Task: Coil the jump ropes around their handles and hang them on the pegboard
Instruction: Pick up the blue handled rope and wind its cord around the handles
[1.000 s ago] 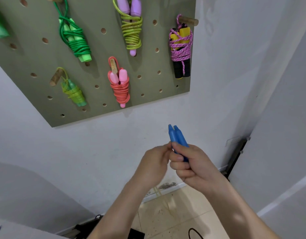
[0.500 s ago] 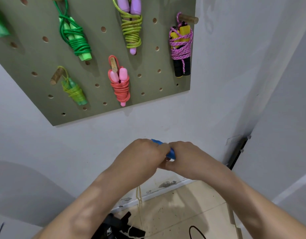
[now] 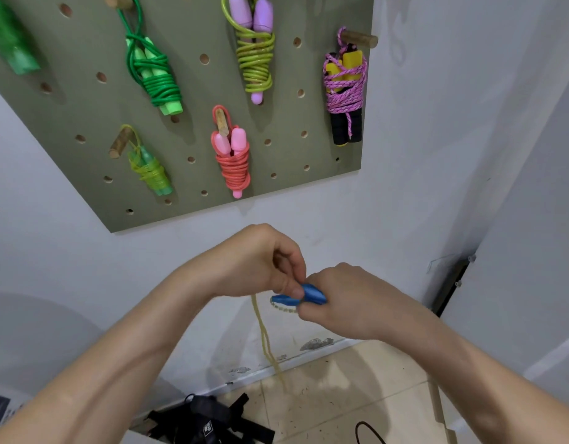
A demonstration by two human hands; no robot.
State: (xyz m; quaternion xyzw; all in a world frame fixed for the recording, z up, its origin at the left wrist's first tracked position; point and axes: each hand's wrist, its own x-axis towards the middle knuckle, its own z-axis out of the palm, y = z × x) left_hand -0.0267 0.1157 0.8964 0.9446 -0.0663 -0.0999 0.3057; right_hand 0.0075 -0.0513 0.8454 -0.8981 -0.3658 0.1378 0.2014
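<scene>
Blue handles [image 3: 312, 294] lie level below the pegboard [image 3: 187, 91], long axis left to right, butts wrapped in the right hand [image 3: 350, 302]. The left hand [image 3: 260, 261], its grip pinching their tips, sits nearer the yellow rope [image 3: 264, 334] hanging floorward, uncoiled.

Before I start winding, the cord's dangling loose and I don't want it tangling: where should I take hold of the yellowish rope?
Pinch the rope high up, just under the blue handles, where it hangs straight. Come from the left with the left hand: the right hand grips the handles and blocks the other side. Lower down it trails toward the floor and would probably swing.
</scene>
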